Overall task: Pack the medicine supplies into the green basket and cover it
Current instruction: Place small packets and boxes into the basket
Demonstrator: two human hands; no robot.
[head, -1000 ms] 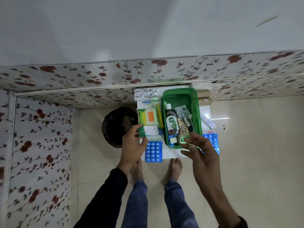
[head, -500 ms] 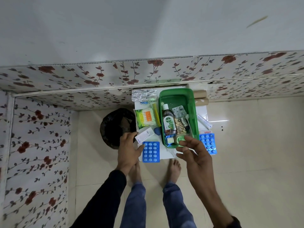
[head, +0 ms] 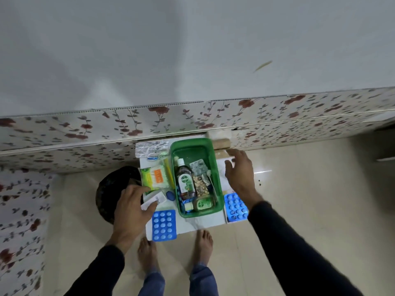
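The green basket [head: 193, 146] stands on a small white table [head: 201, 223]. It holds a Dettol bottle [head: 184, 182], blister strips [head: 198, 166] and a small green bottle [head: 202, 204]. My left hand [head: 130, 208] is left of the basket, fingers closed on a white medicine box [head: 157, 199] low over the table. My right hand [head: 239, 174] hovers right of the basket with fingers spread and nothing in it. Blue pill packs lie at the near left [head: 164, 225] and near right [head: 236, 207]. What is under my right hand is hidden.
A cotton swab pack [head: 155, 177], a foil pack [head: 151, 149] and a small blue object [head: 170, 195] lie left of the basket. A black round bin [head: 111, 189] stands left of the table, cardboard rolls [head: 222, 143] behind it. My bare feet are at the table's near edge.
My right hand left the basket's near end and moved up along its right side, fingers spread. A small green bottle now lies in the basket's near end. My left hand lowered the white box toward the table.
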